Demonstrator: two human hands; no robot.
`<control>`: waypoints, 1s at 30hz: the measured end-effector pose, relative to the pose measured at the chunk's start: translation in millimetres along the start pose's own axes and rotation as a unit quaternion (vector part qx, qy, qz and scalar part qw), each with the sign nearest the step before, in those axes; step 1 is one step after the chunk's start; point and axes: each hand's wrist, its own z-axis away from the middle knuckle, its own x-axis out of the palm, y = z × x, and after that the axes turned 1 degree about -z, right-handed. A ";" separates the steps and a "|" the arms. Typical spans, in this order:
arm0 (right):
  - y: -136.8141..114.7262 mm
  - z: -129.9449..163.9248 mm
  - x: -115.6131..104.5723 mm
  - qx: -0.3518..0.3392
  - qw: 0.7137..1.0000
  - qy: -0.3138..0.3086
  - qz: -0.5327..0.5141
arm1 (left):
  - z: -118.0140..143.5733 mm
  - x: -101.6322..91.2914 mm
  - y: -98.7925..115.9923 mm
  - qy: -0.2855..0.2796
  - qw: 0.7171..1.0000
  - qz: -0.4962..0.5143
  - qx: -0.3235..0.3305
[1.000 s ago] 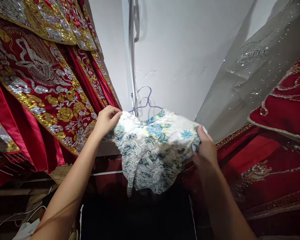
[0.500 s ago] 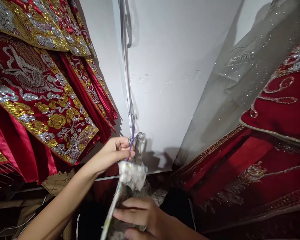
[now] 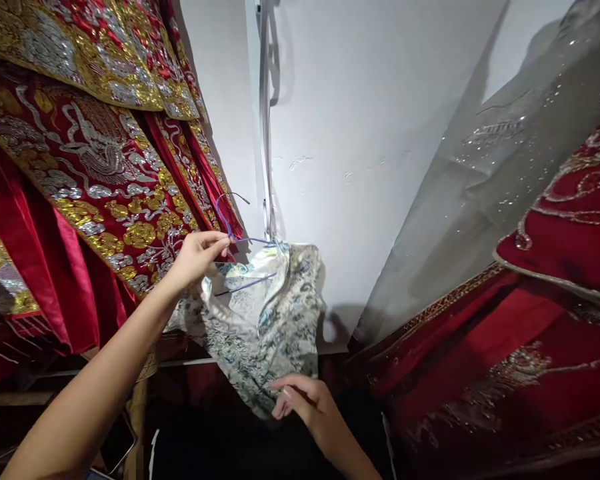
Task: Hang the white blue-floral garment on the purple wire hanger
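Half a second on, the floral garment (image 3: 270,320) hangs opened out below the purple hanger (image 3: 230,230), which the left hand (image 3: 197,257) pinches, while the right hand (image 3: 300,400) has dropped to grip its hem.

Both arms bare to the frame edge, no sleeve or cuff showing on either. Left hand (image 3: 197,255): no ring, watch or bracelet visible; slim wrist, long forearm. Right hand (image 3: 307,400): also no jewellery; fingernails short, plain, no obvious polish. No gloves, tape or markings on either hand. Rest of the body and clothing out of view.
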 end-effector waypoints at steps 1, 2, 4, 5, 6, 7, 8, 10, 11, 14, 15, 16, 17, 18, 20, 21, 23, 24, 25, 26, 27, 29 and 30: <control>13.0 3.7 -2.1 0.005 0.999 0.024 -0.021 | -12.7 2.2 -4.0 0.000 0.999 0.029 -0.025; 25.6 8.1 -4.0 0.011 0.998 0.043 -0.035 | -24.9 4.8 -6.8 -0.007 0.997 0.055 -0.052; 47.2 17.3 -7.8 0.029 0.997 0.064 -0.044 | -47.2 10.9 -8.7 -0.050 0.990 0.094 -0.097; 55.0 21.3 -9.8 0.041 0.996 0.066 -0.044 | -56.8 14.7 -8.2 -0.077 0.985 0.110 -0.111; 60.6 24.5 -11.7 0.054 0.996 0.066 -0.042 | -65.0 19.0 -7.2 -0.103 0.980 0.122 -0.117; 63.7 26.6 -13.5 0.064 0.995 0.065 -0.040 | -71.8 24.0 -5.8 -0.119 0.977 0.132 -0.118; 64.8 27.5 -15.1 0.071 0.995 0.065 -0.038 | -76.9 29.3 -4.6 -0.129 0.975 0.140 -0.116; 62.3 25.8 -17.4 0.079 0.994 0.073 -0.034 | -81.3 40.1 -3.6 -0.139 0.973 0.149 -0.111; 59.9 23.5 -17.9 0.081 0.993 0.077 -0.033 | -80.5 45.0 -4.2 -0.142 0.973 0.149 -0.108; 54.2 11.4 -16.7 0.091 0.994 0.062 -0.025 | -68.4 54.6 -8.3 -0.168 0.975 0.120 -0.087; 54.0 5.8 -15.9 0.096 0.994 0.048 -0.022 | -62.5 55.9 -9.6 -0.175 0.976 0.105 -0.076; 54.6 -0.9 -15.3 0.103 0.994 0.038 -0.018 | -56.6 56.3 -10.4 -0.183 0.977 0.092 -0.062; 55.8 -8.8 -15.2 0.110 0.993 0.034 -0.012 | -51.2 56.1 -10.5 -0.190 0.977 0.082 -0.047; 57.0 -18.0 -15.9 0.117 0.992 0.040 -0.002 | -46.9 55.6 -10.1 -0.194 0.978 0.074 -0.030; 57.2 -41.0 -20.3 0.129 0.987 0.080 0.050 | -41.8 54.4 -8.2 -0.196 0.979 0.060 0.003; 55.5 -54.7 -23.9 0.133 0.982 0.102 0.092 | -41.1 54.1 -7.4 -0.197 0.979 0.053 0.018; 48.6 -84.7 -32.8 0.140 0.963 0.128 0.191 | -42.5 54.0 -6.7 -0.199 0.978 0.042 0.041; 44.5 -99.7 -36.9 0.147 0.951 0.135 0.234 | -43.8 54.2 -6.8 -0.202 0.977 0.039 0.048; 40.9 -113.7 -40.1 0.158 0.940 0.143 0.267 | -45.1 54.1 -7.0 -0.206 0.977 0.033 0.054; 38.6 -125.8 -41.9 0.172 0.930 0.150 0.288 | -45.8 53.8 -7.1 -0.207 0.976 0.022 0.058; 38.2 -135.1 -42.1 0.186 0.923 0.156 0.300 | -45.2 53.2 -6.8 -0.201 0.977 0.004 0.065; 44.0 -143.0 -37.0 0.208 0.918 0.156 0.299 | -37.8 51.3 -5.7 -0.151 0.983 -0.052 0.092; 49.8 -141.4 -32.2 0.213 0.920 0.152 0.292 | -29.7 50.9 -5.5 -0.107 0.985 -0.082 0.111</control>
